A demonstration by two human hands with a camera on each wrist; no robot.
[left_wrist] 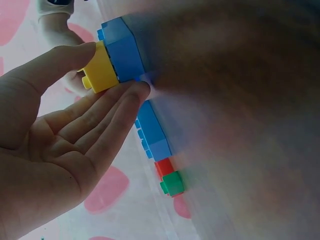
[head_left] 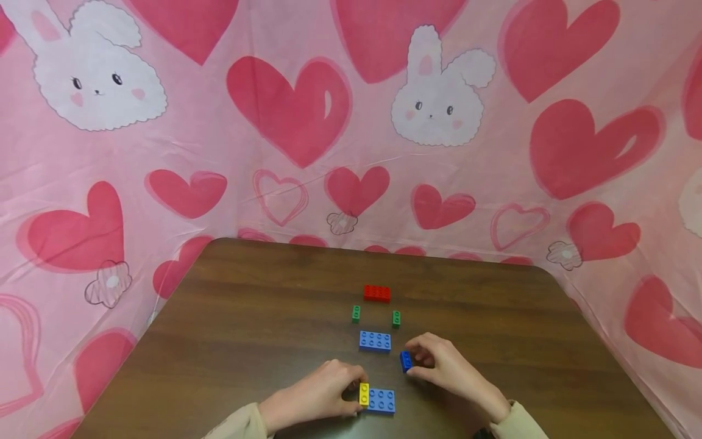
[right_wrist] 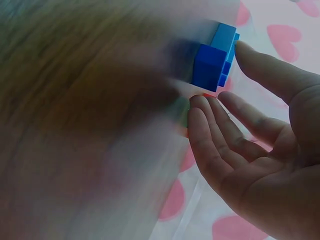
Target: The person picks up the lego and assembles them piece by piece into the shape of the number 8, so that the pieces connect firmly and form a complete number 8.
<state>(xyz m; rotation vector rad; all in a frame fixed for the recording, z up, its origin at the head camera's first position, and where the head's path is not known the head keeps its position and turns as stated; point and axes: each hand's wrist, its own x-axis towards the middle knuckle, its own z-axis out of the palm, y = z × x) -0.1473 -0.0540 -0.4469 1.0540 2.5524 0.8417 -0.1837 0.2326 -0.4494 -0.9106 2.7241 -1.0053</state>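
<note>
My left hand (head_left: 331,390) pinches a small yellow brick (head_left: 364,394) between thumb and fingers. This brick sits on the left end of a light blue brick (head_left: 382,401) near the front of the table. To the right, my right hand (head_left: 446,366) surrounds a small dark blue brick (right_wrist: 209,67) with thumb and fingertips spread near its two ends. A slight gap shows between the fingers and that brick in the right wrist view. A second light blue brick (head_left: 375,341) lies farther back, left of the dark blue one.
Two small green bricks, a left one (head_left: 356,314) and a right one (head_left: 397,319), lie behind the second light blue brick. Beyond them is a red brick (head_left: 377,294). The brown table (head_left: 247,317) is bordered by pink cloth (head_left: 378,152) printed with hearts and rabbits.
</note>
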